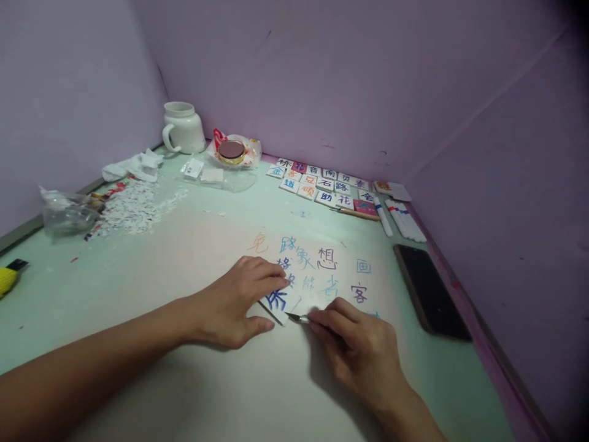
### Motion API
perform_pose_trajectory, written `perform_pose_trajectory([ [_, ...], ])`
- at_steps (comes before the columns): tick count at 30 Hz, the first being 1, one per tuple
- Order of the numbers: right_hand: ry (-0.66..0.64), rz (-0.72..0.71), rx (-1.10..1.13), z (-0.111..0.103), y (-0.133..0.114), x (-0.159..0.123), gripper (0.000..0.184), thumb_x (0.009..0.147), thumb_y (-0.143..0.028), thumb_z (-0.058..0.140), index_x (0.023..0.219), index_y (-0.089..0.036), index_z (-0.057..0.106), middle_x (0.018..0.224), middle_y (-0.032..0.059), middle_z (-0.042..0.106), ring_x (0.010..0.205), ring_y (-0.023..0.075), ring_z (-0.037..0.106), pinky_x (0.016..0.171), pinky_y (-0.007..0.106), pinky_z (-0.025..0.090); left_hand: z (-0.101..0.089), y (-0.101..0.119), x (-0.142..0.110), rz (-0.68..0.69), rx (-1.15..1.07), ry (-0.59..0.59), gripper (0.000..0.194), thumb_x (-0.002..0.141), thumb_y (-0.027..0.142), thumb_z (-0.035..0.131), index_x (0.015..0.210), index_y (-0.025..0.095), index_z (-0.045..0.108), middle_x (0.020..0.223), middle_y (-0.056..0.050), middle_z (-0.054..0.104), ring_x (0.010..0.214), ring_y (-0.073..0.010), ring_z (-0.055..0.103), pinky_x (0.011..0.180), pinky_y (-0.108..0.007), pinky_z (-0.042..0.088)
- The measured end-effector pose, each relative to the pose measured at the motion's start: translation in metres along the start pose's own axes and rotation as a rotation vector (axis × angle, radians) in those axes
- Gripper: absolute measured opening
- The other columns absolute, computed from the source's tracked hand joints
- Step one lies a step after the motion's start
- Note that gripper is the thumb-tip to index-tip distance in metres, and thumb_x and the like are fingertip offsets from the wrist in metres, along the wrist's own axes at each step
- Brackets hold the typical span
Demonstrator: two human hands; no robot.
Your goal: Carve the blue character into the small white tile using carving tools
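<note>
A small white tile (277,312) with a dark blue character lies on the pale work surface (221,393). My left hand (234,301) holds it down, fingers along its far side and thumb near its closer edge; part of the tile is hidden under the fingers. In my right hand (356,337) is a craft knife (299,318), gripped like a pen. Its blade tip points left and sits at the tile's right edge, where I cannot tell whether it touches. Coloured handwritten characters (326,259) cover the surface beyond both hands.
Rows of character tiles (326,183) lie at the back, beside a wooden-handled tool (356,213) and white marker pens (405,220). A phone (430,291) lies right. Left are white shavings (131,209), a plastic bag (69,212) and a yellow object (8,279). A white mug (186,132) stands behind.
</note>
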State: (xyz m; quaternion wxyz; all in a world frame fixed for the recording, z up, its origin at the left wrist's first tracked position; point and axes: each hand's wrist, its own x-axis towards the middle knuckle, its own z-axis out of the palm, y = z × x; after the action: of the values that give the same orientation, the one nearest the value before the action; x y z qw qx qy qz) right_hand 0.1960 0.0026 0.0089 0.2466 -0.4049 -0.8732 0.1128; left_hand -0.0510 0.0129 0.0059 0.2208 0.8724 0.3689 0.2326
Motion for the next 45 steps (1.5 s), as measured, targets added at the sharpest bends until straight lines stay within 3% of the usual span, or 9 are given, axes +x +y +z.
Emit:
perform_pose_trajectory([
  [6, -0.128, 0.006, 0.162, -0.005, -0.005, 0.001, 0.02, 0.085, -0.018, 0.051, 0.082, -0.021, 0.07, 0.066, 0.0, 0.061, 0.05, 0.0108, 0.055, 0.047, 0.023, 0.035, 0.002, -0.001, -0.001, 0.006, -0.004, 0.015, 0.048, 0.077, 0.025, 0.064, 0.122, 0.019, 0.052, 0.127, -0.013, 0.054, 0.116, -0.0303, 0.047, 0.1, -0.05, 0.036],
  [10, -0.038, 0.053, 0.182, -0.003, 0.001, -0.002, 0.018, 0.087, -0.021, 0.051, 0.086, -0.021, 0.07, 0.066, 0.0, 0.06, 0.05, 0.011, 0.054, 0.045, 0.022, 0.036, 0.005, -0.003, -0.003, 0.006, -0.027, 0.037, 0.048, 0.075, 0.023, 0.066, 0.12, 0.021, 0.052, 0.123, -0.011, 0.053, 0.113, -0.0291, 0.048, 0.1, -0.048, 0.037],
  [15, 0.114, 0.161, 0.083, 0.007, 0.007, -0.003, 0.019, 0.089, -0.022, 0.05, 0.088, -0.021, 0.069, 0.071, 0.0023, 0.065, 0.057, 0.0139, 0.06, 0.05, 0.023, 0.043, 0.005, 0.0, -0.002, -0.137, -0.028, 0.044, 0.046, 0.065, 0.02, 0.073, 0.108, 0.019, 0.056, 0.11, -0.008, 0.054, 0.103, -0.0278, 0.048, 0.092, -0.045, 0.042],
  [20, 0.196, 0.14, 0.021, 0.018, 0.001, 0.004, 0.019, 0.088, -0.019, 0.051, 0.089, -0.021, 0.07, 0.074, 0.0038, 0.066, 0.067, 0.017, 0.062, 0.056, 0.025, 0.044, 0.006, 0.004, -0.001, -0.178, 0.043, 0.089, 0.037, 0.07, 0.026, 0.067, 0.104, 0.019, 0.056, 0.106, -0.008, 0.054, 0.1, -0.028, 0.047, 0.09, -0.046, 0.041],
  [25, 0.201, 0.122, -0.015, 0.023, -0.002, 0.006, 0.022, 0.088, -0.019, 0.05, 0.091, -0.021, 0.071, 0.081, 0.0066, 0.065, 0.068, 0.0177, 0.061, 0.054, 0.025, 0.041, 0.005, 0.006, -0.002, -0.142, 0.087, 0.113, 0.037, 0.073, 0.029, 0.063, 0.108, 0.019, 0.056, 0.107, -0.009, 0.055, 0.1, -0.0289, 0.048, 0.09, -0.047, 0.041],
  [30, 0.192, 0.11, -0.027, 0.023, 0.0, 0.003, 0.021, 0.086, -0.019, 0.05, 0.087, -0.021, 0.071, 0.068, 0.0037, 0.059, 0.057, 0.015, 0.056, 0.049, 0.024, 0.035, 0.007, 0.003, -0.004, -0.143, 0.09, 0.133, 0.035, 0.073, 0.028, 0.063, 0.107, 0.02, 0.058, 0.108, -0.009, 0.057, 0.099, -0.0286, 0.051, 0.089, -0.047, 0.042],
  [37, 0.084, 0.111, 0.056, 0.015, -0.002, -0.002, 0.017, 0.083, -0.019, 0.053, 0.082, -0.021, 0.069, 0.067, 0.0016, 0.057, 0.055, 0.014, 0.055, 0.05, 0.025, 0.035, 0.01, 0.0, -0.003, -0.164, 0.086, 0.151, 0.038, 0.067, 0.024, 0.069, 0.104, 0.02, 0.06, 0.107, -0.009, 0.059, 0.097, -0.0303, 0.053, 0.086, -0.051, 0.042],
  [41, 0.143, 0.148, 0.137, 0.016, 0.0, -0.003, 0.018, 0.086, -0.02, 0.052, 0.082, -0.02, 0.069, 0.066, 0.0013, 0.056, 0.056, 0.0131, 0.055, 0.05, 0.024, 0.037, 0.009, -0.001, -0.003, -0.156, 0.057, 0.137, 0.036, 0.069, 0.024, 0.068, 0.104, 0.021, 0.06, 0.108, -0.009, 0.059, 0.099, -0.0296, 0.052, 0.089, -0.049, 0.042],
  [45, 0.185, 0.166, 0.033, 0.024, 0.004, 0.002, 0.019, 0.088, -0.021, 0.052, 0.09, -0.021, 0.071, 0.07, 0.0022, 0.058, 0.058, 0.0138, 0.056, 0.048, 0.023, 0.035, 0.008, -0.002, -0.003, -0.162, 0.034, 0.11, 0.037, 0.069, 0.023, 0.069, 0.105, 0.021, 0.061, 0.109, -0.008, 0.058, 0.101, -0.0289, 0.05, 0.09, -0.047, 0.042],
])
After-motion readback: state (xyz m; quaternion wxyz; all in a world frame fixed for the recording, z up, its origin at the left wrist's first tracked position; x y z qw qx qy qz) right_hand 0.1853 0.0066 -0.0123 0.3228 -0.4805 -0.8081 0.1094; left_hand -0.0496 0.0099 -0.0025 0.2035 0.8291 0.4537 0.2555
